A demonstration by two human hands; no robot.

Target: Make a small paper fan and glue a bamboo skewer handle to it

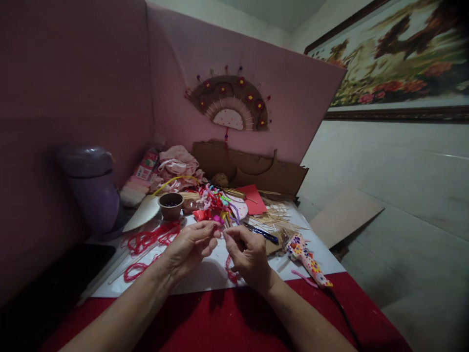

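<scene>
Over the white sheet, my left hand and my right hand meet almost fingertip to fingertip. The left thumb and index finger are pinched together; a tiny dark red spot shows at their tips, too small to name. My right hand is also closed in a pinch, and a red cord hangs in loops just below its fingers. What lies exactly between the fingertips is hidden. Beyond the hands is a pile of coloured pipe cleaners. Blue-handled scissors lie behind the right hand.
Red cord bundles and a small brown bowl are on the left. A floral-wrapped glue gun with a cable lies right. Behind are sticks, red paper, cardboard and a purple bin. A decorated fan hangs on the pink panel.
</scene>
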